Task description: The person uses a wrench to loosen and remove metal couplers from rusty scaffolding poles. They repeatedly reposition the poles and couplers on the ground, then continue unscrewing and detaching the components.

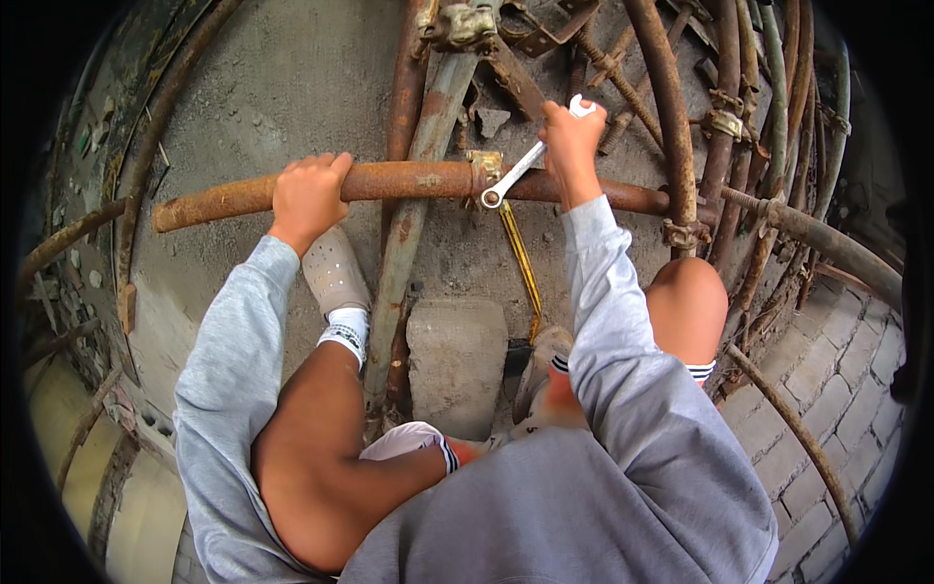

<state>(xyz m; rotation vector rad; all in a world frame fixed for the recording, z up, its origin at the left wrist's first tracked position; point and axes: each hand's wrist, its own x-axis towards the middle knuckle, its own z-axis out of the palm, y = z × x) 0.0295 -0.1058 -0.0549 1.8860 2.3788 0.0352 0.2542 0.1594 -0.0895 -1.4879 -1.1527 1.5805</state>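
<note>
A rusty pipe [409, 181] runs crosswise in front of me, with my left hand [309, 195] wrapped round it near its left end. My right hand [572, 146] grips a silver combination wrench [525, 164] close to its open end. The ring end of that wrench sits over a nut on the pipe clamp [484, 167], which joins the crosswise pipe to the pipes passing behind it. From the clamp, the wrench slants up and to the right. A black-and-yellow strip [521, 268], whose kind I cannot make out, reaches down from just below the nut.
A greenish pipe [413, 243] slopes down between my feet, past a concrete block [457, 365]. Another clamp [457, 27] holds pipes at the top. Many rusty pipes [725, 122] with clamps crowd the right. Paving bricks [808, 419] lie at the lower right.
</note>
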